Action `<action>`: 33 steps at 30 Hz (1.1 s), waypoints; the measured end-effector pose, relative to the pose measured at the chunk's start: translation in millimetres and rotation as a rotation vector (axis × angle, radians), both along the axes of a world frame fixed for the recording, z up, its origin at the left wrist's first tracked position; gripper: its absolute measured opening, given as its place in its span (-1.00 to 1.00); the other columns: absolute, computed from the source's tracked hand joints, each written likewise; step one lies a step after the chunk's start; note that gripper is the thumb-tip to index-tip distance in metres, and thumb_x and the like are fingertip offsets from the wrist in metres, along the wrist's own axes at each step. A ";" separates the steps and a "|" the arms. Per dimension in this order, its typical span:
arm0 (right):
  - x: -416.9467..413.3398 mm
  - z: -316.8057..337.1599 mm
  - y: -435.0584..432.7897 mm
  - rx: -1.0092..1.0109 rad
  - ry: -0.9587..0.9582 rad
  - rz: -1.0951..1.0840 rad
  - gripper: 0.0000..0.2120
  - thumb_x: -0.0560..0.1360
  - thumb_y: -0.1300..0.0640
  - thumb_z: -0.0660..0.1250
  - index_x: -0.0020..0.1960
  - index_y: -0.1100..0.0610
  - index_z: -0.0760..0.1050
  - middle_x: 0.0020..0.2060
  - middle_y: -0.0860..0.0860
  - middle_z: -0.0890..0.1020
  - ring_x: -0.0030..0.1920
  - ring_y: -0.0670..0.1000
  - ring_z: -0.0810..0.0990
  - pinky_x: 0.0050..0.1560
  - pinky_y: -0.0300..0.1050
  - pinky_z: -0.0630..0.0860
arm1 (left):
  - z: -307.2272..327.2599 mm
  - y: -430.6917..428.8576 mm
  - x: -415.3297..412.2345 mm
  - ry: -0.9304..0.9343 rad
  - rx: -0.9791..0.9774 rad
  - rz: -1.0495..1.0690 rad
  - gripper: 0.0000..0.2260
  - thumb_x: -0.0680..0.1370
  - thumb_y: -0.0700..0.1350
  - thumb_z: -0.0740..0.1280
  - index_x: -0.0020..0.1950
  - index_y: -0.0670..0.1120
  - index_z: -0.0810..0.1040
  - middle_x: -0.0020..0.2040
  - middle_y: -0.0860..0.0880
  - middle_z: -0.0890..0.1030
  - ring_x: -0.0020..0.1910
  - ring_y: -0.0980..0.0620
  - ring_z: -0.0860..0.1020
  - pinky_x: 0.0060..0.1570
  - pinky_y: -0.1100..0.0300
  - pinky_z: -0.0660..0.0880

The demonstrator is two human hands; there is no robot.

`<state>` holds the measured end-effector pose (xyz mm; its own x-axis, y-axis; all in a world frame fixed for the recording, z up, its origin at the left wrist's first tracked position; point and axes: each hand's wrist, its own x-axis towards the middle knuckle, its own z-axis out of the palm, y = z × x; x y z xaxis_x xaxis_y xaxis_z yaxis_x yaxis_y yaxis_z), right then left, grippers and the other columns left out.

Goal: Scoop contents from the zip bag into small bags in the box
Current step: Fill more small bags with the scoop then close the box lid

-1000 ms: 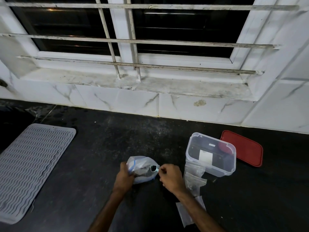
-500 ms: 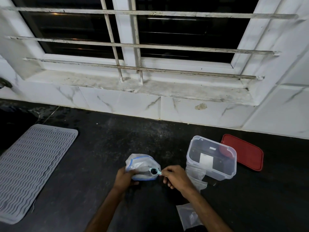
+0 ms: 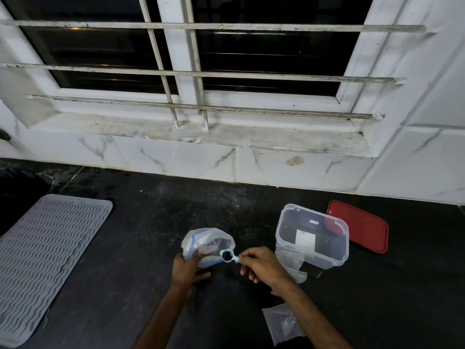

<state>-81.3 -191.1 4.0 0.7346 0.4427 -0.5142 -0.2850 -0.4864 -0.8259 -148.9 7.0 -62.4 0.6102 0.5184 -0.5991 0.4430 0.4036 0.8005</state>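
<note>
A clear zip bag (image 3: 205, 241) with a blue seal strip stands open on the black counter. My left hand (image 3: 187, 269) grips its lower left side. My right hand (image 3: 261, 264) pinches the handle of a small light-blue scoop (image 3: 227, 255), whose bowl holds dark contents and sits just at the bag's right edge. To the right stands a clear plastic box (image 3: 312, 235) with no lid on. Small clear bags (image 3: 289, 263) lie against the box's front, and another small clear bag (image 3: 283, 323) lies near my right forearm.
A red lid (image 3: 358, 229) lies flat behind the box on the right. A grey ribbed mat (image 3: 47, 255) covers the counter's left part. A white tiled wall and a barred window sill (image 3: 201, 136) run along the back.
The scoop has come out of the bag's mouth and moved slightly right and toward me, with dark contents in it. My left hand still holds the bag.
</note>
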 end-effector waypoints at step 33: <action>-13.5 33.2 -179.5 0.091 -0.035 -0.158 -0.87 0.58 0.19 0.30 -0.02 0.19 0.62 -0.35 0.05 0.65 -0.44 -0.08 0.46 -0.45 -0.26 0.37 | 1.0 -210.1 -59.3 0.070 1.103 -0.969 -0.54 0.47 0.28 0.29 0.29 0.11 0.39 0.32 0.13 0.37 0.28 0.10 0.39 0.24 0.16 0.39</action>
<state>-94.8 -370.7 37.2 0.8154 0.3635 -0.4506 -0.3227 -0.3609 -0.8750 -208.2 -203.0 -61.5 0.9654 0.1363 -0.2222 0.2279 -0.8553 0.4653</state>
